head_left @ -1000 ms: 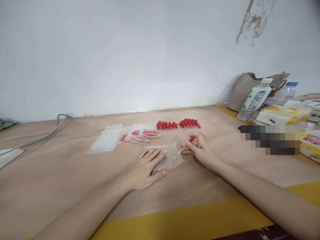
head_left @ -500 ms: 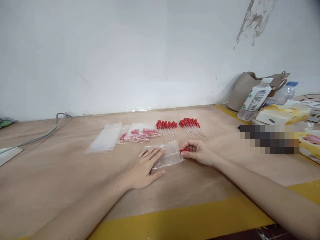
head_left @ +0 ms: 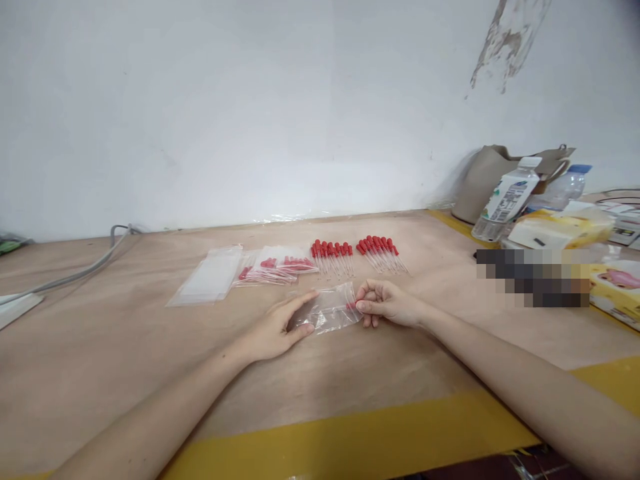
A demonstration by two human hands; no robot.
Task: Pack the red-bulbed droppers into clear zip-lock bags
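- Right hand [head_left: 389,304]: thumb and fingertips clamped on the end of a red-bulbed dropper [head_left: 351,306].
- Dropper position: immediately left of those fingertips, at the right edge of the clear bag [head_left: 327,316].
- Left hand [head_left: 275,331]: thumb and fingers apart, touching the bag's opposite end.

From here I see the person's left hand [head_left: 275,331] curved loosely around one end of a clear plastic zip bag [head_left: 327,315]. The right hand [head_left: 389,304] pinches a red-bulbed slim dropper [head_left: 351,306] at its mouth. Beyond lie two fanned rows of red-topped clear droppers [head_left: 377,247], packed bags showing red bulbs [head_left: 270,265], and flat, translucent plastic bags [head_left: 207,277].
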